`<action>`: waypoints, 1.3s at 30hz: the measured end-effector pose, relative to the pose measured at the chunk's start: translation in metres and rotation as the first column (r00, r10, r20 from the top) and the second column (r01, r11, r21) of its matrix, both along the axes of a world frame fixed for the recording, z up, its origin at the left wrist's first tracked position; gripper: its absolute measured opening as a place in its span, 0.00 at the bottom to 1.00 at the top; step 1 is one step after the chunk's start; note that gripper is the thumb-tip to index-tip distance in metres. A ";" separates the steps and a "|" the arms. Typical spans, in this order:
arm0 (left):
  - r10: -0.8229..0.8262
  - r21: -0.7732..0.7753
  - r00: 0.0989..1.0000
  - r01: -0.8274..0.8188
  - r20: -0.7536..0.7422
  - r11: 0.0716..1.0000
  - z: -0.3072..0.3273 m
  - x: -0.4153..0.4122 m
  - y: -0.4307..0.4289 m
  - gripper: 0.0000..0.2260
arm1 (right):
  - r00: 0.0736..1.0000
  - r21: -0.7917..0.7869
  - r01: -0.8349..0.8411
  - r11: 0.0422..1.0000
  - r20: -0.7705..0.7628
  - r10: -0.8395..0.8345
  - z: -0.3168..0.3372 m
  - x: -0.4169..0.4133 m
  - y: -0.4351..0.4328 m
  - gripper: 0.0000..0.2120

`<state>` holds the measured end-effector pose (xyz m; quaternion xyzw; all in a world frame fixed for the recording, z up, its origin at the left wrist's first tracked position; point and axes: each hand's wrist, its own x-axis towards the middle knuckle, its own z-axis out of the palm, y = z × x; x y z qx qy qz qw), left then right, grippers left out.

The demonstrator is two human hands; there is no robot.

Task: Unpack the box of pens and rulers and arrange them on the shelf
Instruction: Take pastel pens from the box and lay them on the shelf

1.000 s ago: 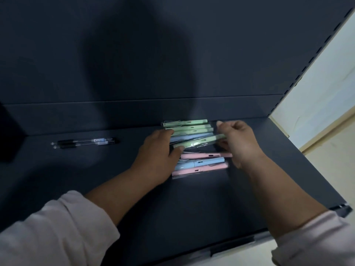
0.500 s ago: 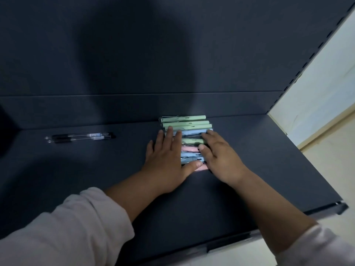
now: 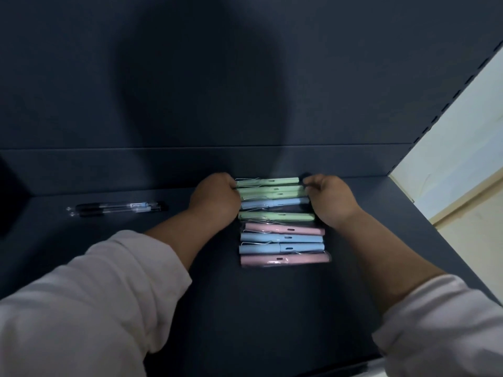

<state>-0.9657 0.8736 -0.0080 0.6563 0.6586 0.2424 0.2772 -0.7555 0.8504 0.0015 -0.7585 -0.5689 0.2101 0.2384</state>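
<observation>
far pens (image 3: 272, 190) lie between left hand (image 3: 215, 198) and right hand (image 3: 330, 198), ends gripped.

Premises appear to be a retail shop. Evidence: a dark metal display shelf (image 3: 272, 308) with a flat back panel (image 3: 245, 77) and a slotted upright (image 3: 446, 109) at its right side. Plastic-sleeved pastel pens (image 3: 281, 238) lie in a row on it like stock.

A pale wall (image 3: 462, 137) is seen at the right edge, lit more brightly than everything else. Along its foot a tan skirting strip (image 3: 462, 198) is set at a slant, and a cream floor (image 3: 479, 240) is shown below it. A large rounded shadow (image 3: 196, 91) is cast high across the middle. A black block (image 3: 11, 202) is cut off by the left edge.
</observation>
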 end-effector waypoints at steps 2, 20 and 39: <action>0.001 -0.019 1.000 -0.001 0.008 1.000 -0.003 0.002 0.003 0.06 | 0.998 -0.036 0.007 0.999 -0.066 -0.010 -0.002 0.000 0.008 0.10; -0.009 -0.054 1.000 0.009 0.012 0.998 0.000 -0.001 0.013 0.09 | 0.998 -0.049 -0.038 0.998 -0.061 0.035 -0.005 -0.003 0.026 0.13; -0.438 -0.022 0.724 0.506 -0.533 0.862 -0.027 0.010 -0.075 0.36 | 0.801 -0.220 -0.442 0.870 0.339 0.493 -0.013 0.004 -0.079 0.30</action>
